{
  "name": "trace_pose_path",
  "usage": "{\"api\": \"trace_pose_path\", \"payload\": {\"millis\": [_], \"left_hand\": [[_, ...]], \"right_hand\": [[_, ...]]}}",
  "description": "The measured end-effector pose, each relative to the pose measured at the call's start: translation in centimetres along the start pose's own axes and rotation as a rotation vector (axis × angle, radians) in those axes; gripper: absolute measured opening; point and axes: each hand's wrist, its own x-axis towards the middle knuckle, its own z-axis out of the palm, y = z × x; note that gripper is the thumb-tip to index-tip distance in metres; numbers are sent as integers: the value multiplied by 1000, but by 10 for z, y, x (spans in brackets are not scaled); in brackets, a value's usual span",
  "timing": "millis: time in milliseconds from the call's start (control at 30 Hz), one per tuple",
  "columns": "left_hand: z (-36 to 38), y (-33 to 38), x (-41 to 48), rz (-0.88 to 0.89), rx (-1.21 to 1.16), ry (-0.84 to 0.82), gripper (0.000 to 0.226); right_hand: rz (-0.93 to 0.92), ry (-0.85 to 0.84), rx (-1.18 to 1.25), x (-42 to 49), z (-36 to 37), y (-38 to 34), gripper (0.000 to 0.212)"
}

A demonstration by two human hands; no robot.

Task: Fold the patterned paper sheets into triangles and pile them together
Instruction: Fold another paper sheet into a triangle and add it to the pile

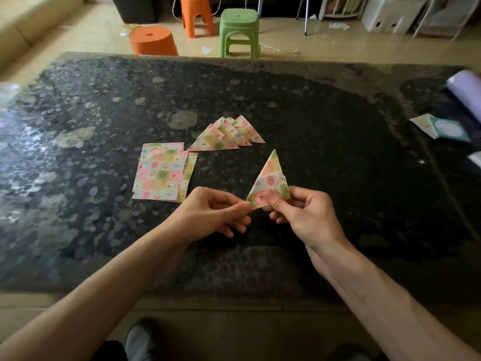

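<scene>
Patterned paper sheets (158,175) sit stacked flat on the dark table (338,152). Just behind-right of that stack is the fanned pile of folded triangles (226,136). Right of the stack, the left hand (216,212) pinches a corner of one raised triangle (269,175), and the right hand (304,214) has thumb and fingers clamped on its base.

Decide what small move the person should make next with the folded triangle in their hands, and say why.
Probably carry the folded triangle forward and lay it on the pile of triangles. It already looks folded, pinched between left hand and right hand, and unfolded sheets wait beside that pile.
</scene>
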Motion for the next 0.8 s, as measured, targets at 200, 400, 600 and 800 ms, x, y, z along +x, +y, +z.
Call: {"api": "trace_pose_path", "payload": {"millis": [200,400,600,800], "left_hand": [[-6,2,0,48,90,107,17],[-4,0,1,66,24,95,15],[-6,1,1,78,-3,132,22],[-4,-3,1,78,-185,236,19]], "right_hand": [[46,-129,-38,-2,-2,-4,19],[19,-58,16,0,-2,-7,17],[-52,-189,-294,3,-8,-8,17],[121,-302,-155,-2,1,-8,24]]}}
